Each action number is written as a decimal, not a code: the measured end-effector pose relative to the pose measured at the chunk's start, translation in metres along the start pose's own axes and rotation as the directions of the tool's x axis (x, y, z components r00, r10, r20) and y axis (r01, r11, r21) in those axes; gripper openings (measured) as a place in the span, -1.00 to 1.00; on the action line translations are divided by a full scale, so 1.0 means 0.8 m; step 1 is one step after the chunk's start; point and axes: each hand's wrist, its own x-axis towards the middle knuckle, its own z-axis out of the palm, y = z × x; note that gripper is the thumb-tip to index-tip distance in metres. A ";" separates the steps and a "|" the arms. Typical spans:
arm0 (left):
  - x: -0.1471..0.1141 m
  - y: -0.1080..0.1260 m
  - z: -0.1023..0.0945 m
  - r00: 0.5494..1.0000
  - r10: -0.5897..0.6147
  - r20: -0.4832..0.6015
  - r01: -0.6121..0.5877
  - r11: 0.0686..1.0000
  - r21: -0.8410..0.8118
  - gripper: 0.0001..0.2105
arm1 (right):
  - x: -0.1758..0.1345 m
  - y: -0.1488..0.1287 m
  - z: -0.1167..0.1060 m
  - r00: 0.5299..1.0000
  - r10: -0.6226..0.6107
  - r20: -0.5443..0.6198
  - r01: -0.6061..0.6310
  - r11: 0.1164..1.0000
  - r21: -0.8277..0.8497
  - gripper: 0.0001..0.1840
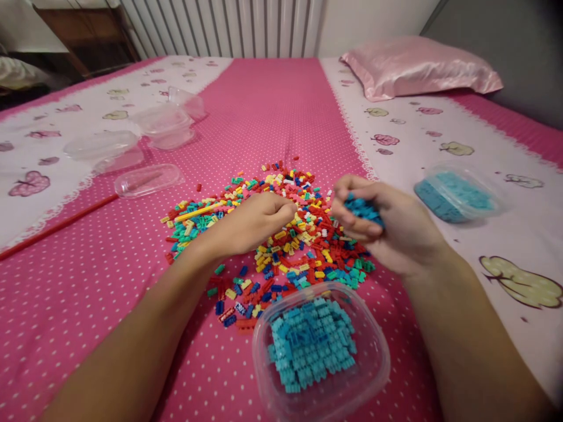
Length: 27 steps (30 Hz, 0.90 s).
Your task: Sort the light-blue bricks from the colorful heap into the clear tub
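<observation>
A wide pile of small toy building bricks in red, yellow, green, blue and white lies on the pink dotted bedspread. Over the middle of it is my left hand, its fingers curled down with thumb against them; whatever they pinch is hidden. My right hand is raised at the pile's right side, palm up, fingers wrapped round a handful of blue bricks. Nearest me stands an open clear plastic container, with light blue bricks packed in rows and a few darker blue ones on top.
To the right sits another clear container with blue bricks. Several clear containers and lids lie at the left, near a long red stick. A pink pillow rests at the back right; a radiator stands behind the bed.
</observation>
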 end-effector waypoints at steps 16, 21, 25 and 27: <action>-0.014 0.007 0.008 0.984 0.011 0.176 -0.124 0.753 0.646 -0.79 | 0.002 0.013 0.008 0.999 -0.014 0.046 0.028 0.947 -0.321 -0.89; -0.017 0.010 0.008 0.978 0.024 0.210 -0.174 0.655 0.735 -0.84 | -0.006 0.016 0.010 0.986 -0.005 0.169 0.135 0.618 -0.775 -0.81; -0.020 0.014 0.013 0.976 0.002 0.219 -0.171 0.635 0.753 -0.82 | -0.010 0.016 0.020 0.988 0.071 0.134 0.103 0.327 -0.939 -0.84; -0.022 0.015 0.016 0.976 -0.009 0.219 -0.164 0.635 0.755 -0.82 | -0.013 0.014 0.026 0.983 0.134 0.128 0.089 0.267 -0.960 -0.88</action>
